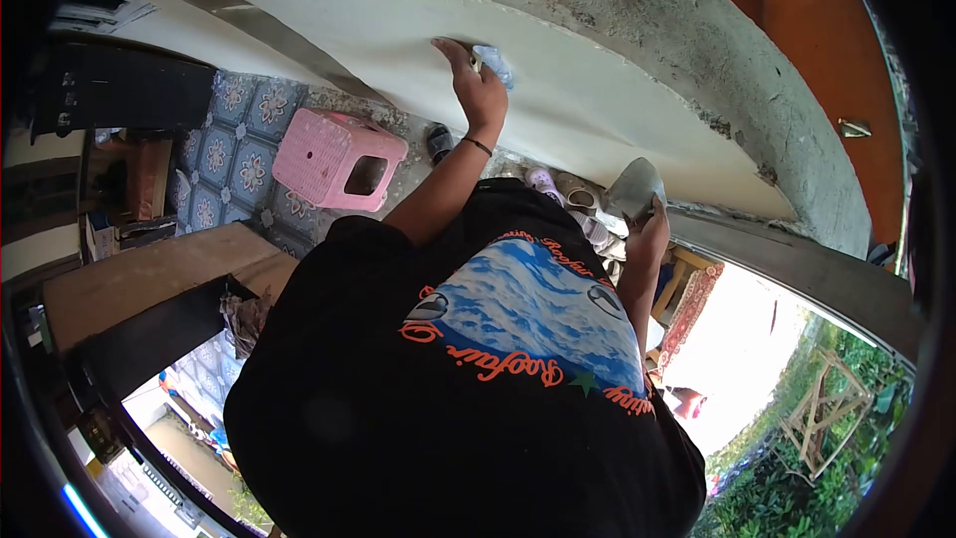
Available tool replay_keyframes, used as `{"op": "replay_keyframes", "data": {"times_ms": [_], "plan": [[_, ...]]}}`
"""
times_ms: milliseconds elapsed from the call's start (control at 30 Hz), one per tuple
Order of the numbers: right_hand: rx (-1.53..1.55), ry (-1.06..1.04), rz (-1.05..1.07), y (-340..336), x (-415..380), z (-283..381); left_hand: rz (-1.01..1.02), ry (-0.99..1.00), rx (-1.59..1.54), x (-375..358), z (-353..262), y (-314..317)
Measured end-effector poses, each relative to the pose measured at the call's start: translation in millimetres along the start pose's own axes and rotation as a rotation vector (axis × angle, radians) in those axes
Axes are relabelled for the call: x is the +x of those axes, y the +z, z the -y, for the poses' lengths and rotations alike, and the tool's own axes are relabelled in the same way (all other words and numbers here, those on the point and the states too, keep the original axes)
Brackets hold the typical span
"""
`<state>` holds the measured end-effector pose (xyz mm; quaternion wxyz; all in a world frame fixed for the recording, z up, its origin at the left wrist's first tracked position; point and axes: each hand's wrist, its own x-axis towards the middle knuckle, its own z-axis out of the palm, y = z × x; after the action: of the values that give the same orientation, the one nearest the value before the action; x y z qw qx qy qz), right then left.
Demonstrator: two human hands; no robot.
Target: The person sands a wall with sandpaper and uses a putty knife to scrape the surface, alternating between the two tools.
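Observation:
My left hand (pixel 480 95) is closed on a crumpled pale blue plastic piece (pixel 493 65) against the white wall face (pixel 588 90). Its thumb side reaches out along the wall; some of the fingers are hidden. A dark band circles that wrist. Lower and to the right, my right hand (pixel 649 231) grips the edge of a grey, rounded, bowl-like container (pixel 634 189). What the container holds, if anything, I cannot make out. It is tilted, close to the base of the wall.
A rough concrete ledge (pixel 637 10) curves along the top of the wall. A pink plastic stool (pixel 334 161) stands to the left on patterned blue tiles (pixel 224 154). Several shoes (pixel 578 194) lie at the wall's foot. A doorway at lower right shows green plants (pixel 797 483).

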<state>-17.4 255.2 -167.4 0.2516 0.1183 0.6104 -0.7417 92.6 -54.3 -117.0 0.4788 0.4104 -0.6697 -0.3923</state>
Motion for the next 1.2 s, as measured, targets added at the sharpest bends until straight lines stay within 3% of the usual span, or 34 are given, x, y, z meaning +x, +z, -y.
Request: {"op": "replay_keyframes", "data": {"times_ms": [133,200,233,267,300,333,367,400,467,533,600,667,700,767,833,867,933,1000,1033,1067,1100,1133,1200], "plan": [[0.227,0.156,-0.132,1,-8,10,0.281,0.058,0.046,-54,-22,14],[-0.038,-0.107,-0.025,-32,7,-18,0.372,-0.069,0.049,-66,-6,7],[-0.030,-0.111,-0.039,-28,0,-11,0.341,-0.288,0.054,-60,9,2],[0.086,-0.019,-0.096,-12,-16,8,0.147,-0.578,-0.043,-52,46,4],[0.204,0.073,-0.151,-4,-25,17,0.061,-0.703,-0.105,-32,62,-12],[0.219,0.069,-0.162,-7,-24,16,-0.183,-0.845,-0.318,-14,32,-28],[0.235,0.081,-0.189,-10,-22,16,-0.246,-0.770,-0.141,4,107,-40],[0.247,0.096,-0.215,-15,-20,16,-0.257,-0.737,-0.285,22,142,-49],[0.243,0.096,-0.213,-21,-12,9,-0.260,-0.554,-0.290,35,68,-43],[0.222,0.104,-0.200,-30,-3,-5,-0.111,-0.161,-0.061,22,32,-1],[0.059,-0.058,-0.045,-34,9,-18,-0.100,0.203,0.239,-25,-45,28],[0.107,0.011,-0.086,-9,2,0,0.296,0.251,0.059,-63,-56,23],[0.158,0.081,-0.144,1,-1,8,0.286,0.251,0.061,-67,-48,16],[0.221,0.082,-0.080,1,4,8,0.428,0.065,-0.039,-68,-20,-6],[0.299,0.079,-0.025,-3,5,6,0.090,-0.271,-0.111,-40,26,-27],[0.220,-0.007,-0.021,-8,4,2,-0.003,-0.444,-0.324,-17,28,-43],[0.136,-0.093,-0.016,-14,2,-2,-0.207,-0.249,-0.298,20,34,-46],[0.257,0.014,-0.035,-20,-1,-7,-0.101,-0.156,-0.246,33,6,-27],[0.248,0.019,-0.030,-23,-8,-8,-0.069,-0.032,-0.061,23,-23,-10],[-0.315,-0.298,0.011,-24,-14,-10,-0.038,0.093,0.124,6,-49,9],[-0.876,-0.616,0.052,-20,-19,-10,0.011,0.101,0.110,-15,-62,22],[-0.875,-0.622,0.057,-8,-24,-1,0.062,0.110,0.093,-33,-73,27],[0.090,-0.017,-0.047,15,-33,24,0.305,0.123,-0.035,-62,-62,26]]}}
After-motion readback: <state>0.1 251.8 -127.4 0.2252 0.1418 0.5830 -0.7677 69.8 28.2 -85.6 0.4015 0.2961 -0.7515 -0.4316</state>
